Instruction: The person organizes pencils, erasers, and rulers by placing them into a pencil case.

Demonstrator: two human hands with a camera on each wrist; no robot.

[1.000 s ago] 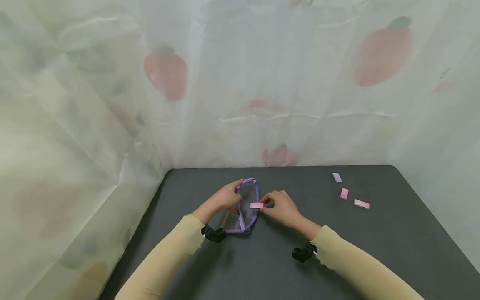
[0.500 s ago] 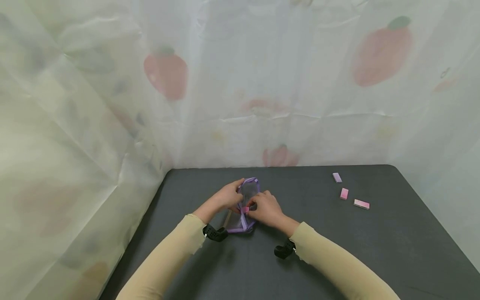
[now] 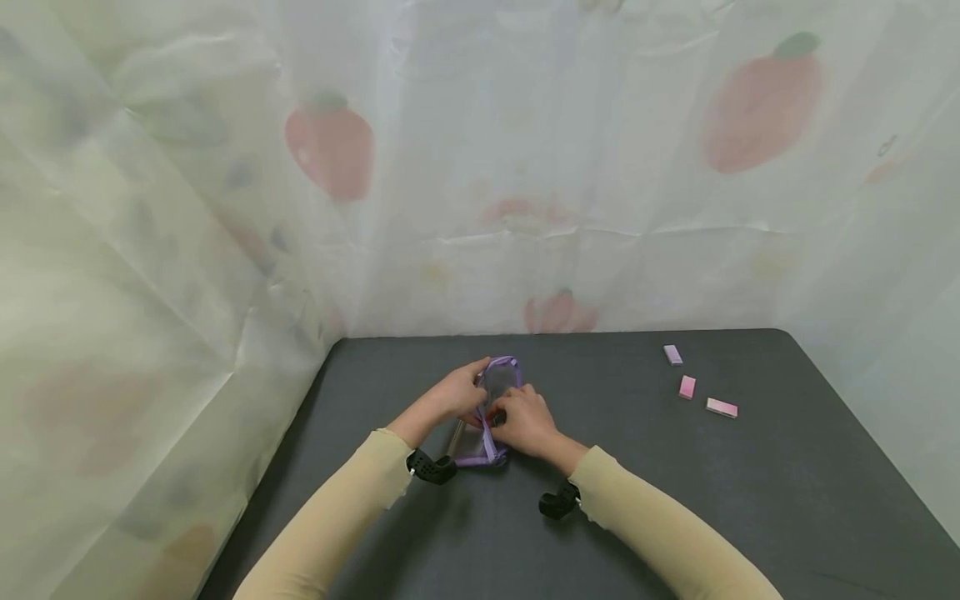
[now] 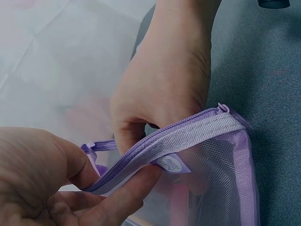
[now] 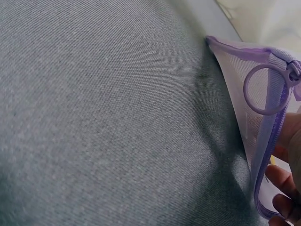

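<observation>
Holding a limp mesh pouch (image 3: 491, 408) open at its zipper
Left hand (image 3: 450, 396) pinches the zipper tape; right hand (image 3: 525, 421) grips the opposite edge; light and floppy, likely best held by the stiff tape

Curtained tabletop booth (image 3: 480, 167); grey table (image 3: 675, 500)

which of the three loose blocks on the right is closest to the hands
The middle pink block: it lies furthest left and nearer the right hand than the purple one behind it at the back or the longer pink one to its right.
</observation>
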